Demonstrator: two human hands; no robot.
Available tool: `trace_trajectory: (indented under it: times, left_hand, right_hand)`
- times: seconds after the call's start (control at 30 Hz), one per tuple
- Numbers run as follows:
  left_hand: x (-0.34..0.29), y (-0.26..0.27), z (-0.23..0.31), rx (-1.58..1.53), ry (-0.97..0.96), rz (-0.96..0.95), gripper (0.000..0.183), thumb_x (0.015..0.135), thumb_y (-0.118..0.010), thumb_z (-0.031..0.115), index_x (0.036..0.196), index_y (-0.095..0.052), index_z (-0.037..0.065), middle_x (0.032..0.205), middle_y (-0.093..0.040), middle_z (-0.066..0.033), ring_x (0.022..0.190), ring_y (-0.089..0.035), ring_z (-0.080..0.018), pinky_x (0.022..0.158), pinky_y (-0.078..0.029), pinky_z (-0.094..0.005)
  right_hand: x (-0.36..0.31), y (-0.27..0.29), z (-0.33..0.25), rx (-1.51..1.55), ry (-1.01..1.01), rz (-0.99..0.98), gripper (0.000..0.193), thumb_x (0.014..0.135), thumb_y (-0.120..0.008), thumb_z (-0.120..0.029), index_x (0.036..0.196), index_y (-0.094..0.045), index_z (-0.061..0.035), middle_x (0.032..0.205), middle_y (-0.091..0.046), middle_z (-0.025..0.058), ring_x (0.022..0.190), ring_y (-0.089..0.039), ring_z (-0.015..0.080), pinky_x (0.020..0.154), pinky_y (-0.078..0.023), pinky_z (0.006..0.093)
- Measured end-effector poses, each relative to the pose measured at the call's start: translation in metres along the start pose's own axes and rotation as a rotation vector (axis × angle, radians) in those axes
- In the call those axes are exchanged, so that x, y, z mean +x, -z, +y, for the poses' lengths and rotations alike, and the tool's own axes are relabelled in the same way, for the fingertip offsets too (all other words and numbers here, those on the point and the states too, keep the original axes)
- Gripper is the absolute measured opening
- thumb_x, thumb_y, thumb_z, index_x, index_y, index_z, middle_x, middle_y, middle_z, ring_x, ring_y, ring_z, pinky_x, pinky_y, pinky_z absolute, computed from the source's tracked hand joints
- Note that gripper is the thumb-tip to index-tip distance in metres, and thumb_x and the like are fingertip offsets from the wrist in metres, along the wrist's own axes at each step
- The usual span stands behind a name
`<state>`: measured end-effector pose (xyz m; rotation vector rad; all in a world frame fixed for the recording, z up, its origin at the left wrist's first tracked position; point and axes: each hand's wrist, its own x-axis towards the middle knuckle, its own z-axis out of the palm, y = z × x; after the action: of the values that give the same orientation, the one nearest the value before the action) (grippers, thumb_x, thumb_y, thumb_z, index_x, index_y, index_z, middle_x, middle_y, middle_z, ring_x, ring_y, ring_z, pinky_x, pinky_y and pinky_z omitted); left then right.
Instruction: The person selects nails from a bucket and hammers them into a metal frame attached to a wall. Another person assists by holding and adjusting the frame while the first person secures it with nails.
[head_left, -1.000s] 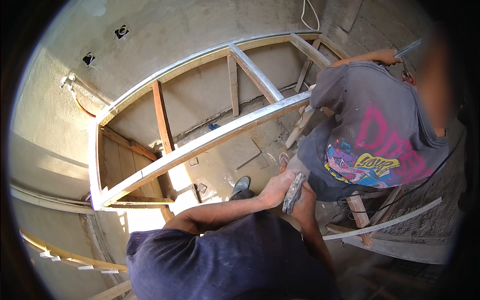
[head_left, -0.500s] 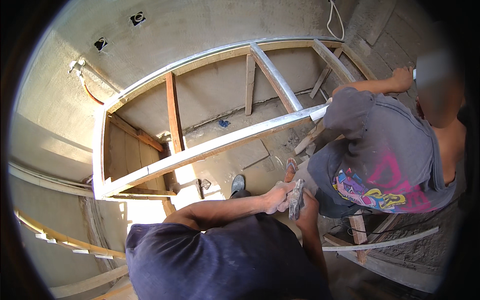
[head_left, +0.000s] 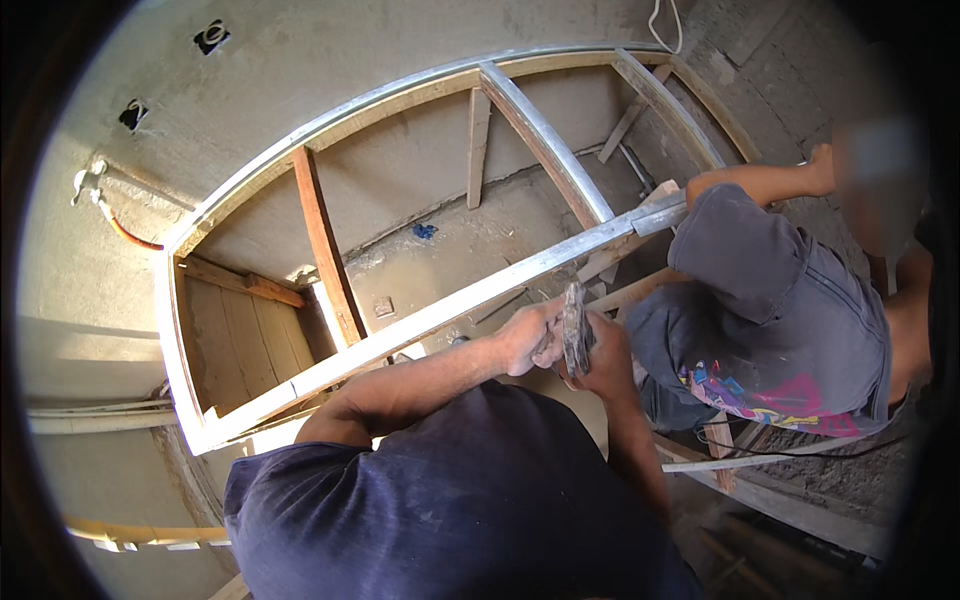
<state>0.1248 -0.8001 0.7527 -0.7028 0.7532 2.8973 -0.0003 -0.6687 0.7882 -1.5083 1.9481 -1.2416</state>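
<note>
Close together in front of my chest, my two hands meet around a worn, grey, elongated object point(head_left: 574, 330), mottled and upright; I cannot make out its kind. My right hand point(head_left: 606, 356) is closed on its right side. On its left side my left hand point(head_left: 531, 340) is closed, fingers curled against it; what else those fingers hold is hidden. Just beyond my hands runs the near rail point(head_left: 470, 300) of a long wooden frame topped with shiny metal strip. Neither hand appears to touch the rail.
At right, a co-worker in a grey printed T-shirt point(head_left: 790, 300) bends by the frame's end. Crosspieces point(head_left: 330, 255) span the frame. Behind it stands a plastered wall point(head_left: 330, 60) with a tap and orange hose point(head_left: 130, 235). Timber and a dark cable lie at lower right.
My hands and the grey object have moved up, nearer the rail. The view has shifted, so the frame's left end sits lower and farther left. The feet below no longer show.
</note>
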Motion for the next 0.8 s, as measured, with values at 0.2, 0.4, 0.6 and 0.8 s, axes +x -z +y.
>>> trace_trajectory:
  times: [0.2, 0.4, 0.6, 0.8]
  left_hand:
    - [-0.002, 0.037, 0.065, -0.101, -0.072, -0.163, 0.055, 0.114, -0.033, 0.049, 0.105, -0.067, 0.007, 0.069, -0.064, -0.0056, 0.044, -0.048, -0.0115, 0.039, -0.030, -0.0250]
    - [-0.024, 0.054, 0.105, 0.023, -0.406, 0.167, 0.020, 0.105, -0.062, 0.017, 0.113, -0.072, 0.002, 0.070, -0.057, 0.0069, 0.052, -0.044, -0.0027, 0.047, -0.032, -0.0212]
    - [-0.039, 0.072, 0.146, 0.645, -0.948, 0.601, 0.028, 0.093, -0.080, 0.007, 0.121, -0.076, 0.001, 0.081, -0.070, 0.0064, 0.067, -0.052, 0.0003, 0.058, -0.041, -0.0198]
    - [-0.050, 0.105, 0.189, 0.854, -1.491, 0.785, 0.018, 0.094, -0.078, 0.005, 0.112, -0.079, 0.002, 0.091, -0.078, -0.0038, 0.074, -0.062, -0.0057, 0.066, -0.049, -0.0224]
  right_hand:
    - [0.070, -0.026, -0.011, 0.250, -0.221, 0.070, 0.020, 0.093, -0.077, -0.017, 0.100, -0.071, 0.0007, 0.075, -0.067, 0.0094, 0.066, -0.064, 0.0188, 0.064, -0.050, 0.0333]
    - [0.134, -0.051, -0.043, 0.507, -0.431, 0.149, 0.016, 0.100, -0.071, -0.019, 0.096, -0.072, -0.0031, 0.067, -0.057, -0.0017, 0.058, -0.051, 0.0080, 0.052, -0.040, 0.0267]
    - [0.204, -0.085, -0.062, 0.824, -0.484, 0.070, 0.018, 0.096, -0.076, -0.022, 0.100, -0.071, -0.0051, 0.071, -0.059, 0.0007, 0.058, -0.053, 0.0100, 0.051, -0.041, 0.0273]
    - [0.258, -0.119, -0.081, 0.959, -0.495, -0.145, 0.014, 0.099, -0.072, -0.018, 0.097, -0.069, -0.0047, 0.075, -0.060, 0.0006, 0.059, -0.054, 0.0091, 0.046, -0.039, 0.0256]
